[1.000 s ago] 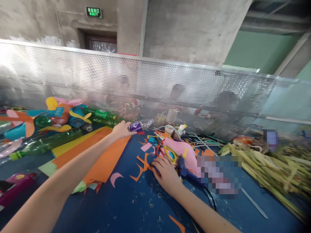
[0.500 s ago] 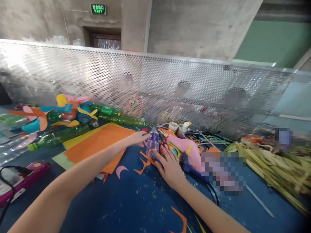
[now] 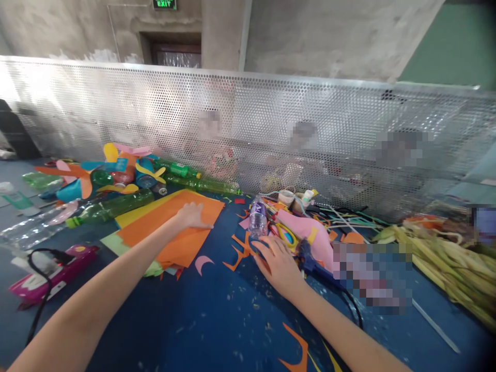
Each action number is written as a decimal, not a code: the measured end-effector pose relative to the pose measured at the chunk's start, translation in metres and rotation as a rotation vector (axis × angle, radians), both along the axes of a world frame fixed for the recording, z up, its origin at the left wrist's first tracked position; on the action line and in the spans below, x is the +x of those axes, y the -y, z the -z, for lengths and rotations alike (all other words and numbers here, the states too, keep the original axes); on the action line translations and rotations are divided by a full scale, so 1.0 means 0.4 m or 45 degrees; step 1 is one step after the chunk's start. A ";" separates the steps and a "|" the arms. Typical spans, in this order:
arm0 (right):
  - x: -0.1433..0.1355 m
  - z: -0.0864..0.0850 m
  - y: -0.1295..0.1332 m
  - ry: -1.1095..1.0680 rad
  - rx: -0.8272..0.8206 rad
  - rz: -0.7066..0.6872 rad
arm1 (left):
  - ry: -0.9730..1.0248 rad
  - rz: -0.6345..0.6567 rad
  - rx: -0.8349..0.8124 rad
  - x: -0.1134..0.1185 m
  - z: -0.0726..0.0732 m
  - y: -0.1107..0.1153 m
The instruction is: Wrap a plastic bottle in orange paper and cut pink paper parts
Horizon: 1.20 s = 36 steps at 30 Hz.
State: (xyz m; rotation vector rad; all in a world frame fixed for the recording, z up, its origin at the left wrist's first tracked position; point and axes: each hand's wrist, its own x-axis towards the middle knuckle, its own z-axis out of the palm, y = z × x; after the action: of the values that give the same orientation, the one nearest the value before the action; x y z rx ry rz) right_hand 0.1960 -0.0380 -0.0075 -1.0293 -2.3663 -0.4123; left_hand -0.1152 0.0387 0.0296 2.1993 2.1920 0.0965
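Observation:
My left hand (image 3: 189, 214) is over the stack of coloured paper, its fingers spread across the top orange sheet (image 3: 155, 227). Green and yellow sheets stick out from beneath. To the right, my right hand (image 3: 277, 261) hovers or rests near the base of a clear bottle with a purple label (image 3: 258, 217), fingers apart; whether they touch it I cannot tell. The bottle stands upright. Just beyond that hand lie yellow-handled scissors (image 3: 287, 235), a pink paper piece (image 3: 313, 232) and a blue glue gun (image 3: 310, 261). Orange paper scraps (image 3: 242, 250) lie between my hands.
Green bottles (image 3: 116, 205) and bottle crafts with paper blades (image 3: 83, 178) fill the back left. A pink power strip (image 3: 58, 279) sits at left. Dried husks (image 3: 445, 258) lie at right. A perforated metal screen (image 3: 155, 103) borders the table's back, with people behind it.
My left hand has moved left, away from the purple-labelled bottle and onto the orange paper. My right hand stays near the bottle. The camera view has shifted slightly.

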 end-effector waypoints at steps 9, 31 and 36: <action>0.007 0.013 -0.011 -0.017 -0.144 0.096 | 0.002 0.096 0.024 -0.007 0.005 -0.008; 0.007 0.019 -0.018 -0.084 -0.181 0.038 | 0.008 -0.014 -0.151 -0.027 -0.056 0.011; 0.008 0.019 -0.018 -0.079 -0.196 0.028 | 0.054 -0.008 -0.204 -0.032 -0.074 0.015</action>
State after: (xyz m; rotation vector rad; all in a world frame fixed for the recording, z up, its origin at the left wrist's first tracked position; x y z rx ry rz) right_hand 0.1991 -0.0308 -0.0150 -1.1218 -2.3622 -0.2056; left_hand -0.1279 0.0327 0.0591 2.0863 2.1046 -0.0315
